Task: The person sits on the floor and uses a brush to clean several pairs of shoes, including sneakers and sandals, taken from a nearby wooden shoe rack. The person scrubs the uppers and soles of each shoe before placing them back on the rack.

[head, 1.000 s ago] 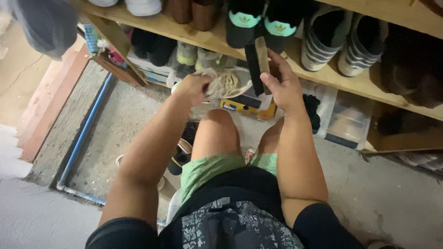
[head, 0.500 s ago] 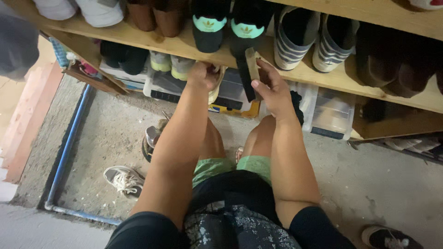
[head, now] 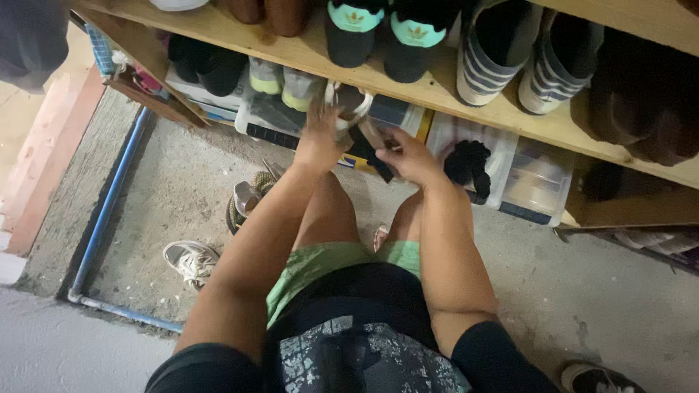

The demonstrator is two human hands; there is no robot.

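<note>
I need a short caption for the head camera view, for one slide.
Seated person's left hand holds a shoe while the right hand grips a dark brush, below a wooden shoe shelf.

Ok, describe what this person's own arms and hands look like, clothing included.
Both arms are bare from the upper arm down, with short black sleeves: left sleeve, right sleeve. The left hand and right hand are bare; no gloves, and no rings, watch or bracelets can be made out. No markings show on the arms.
</note>
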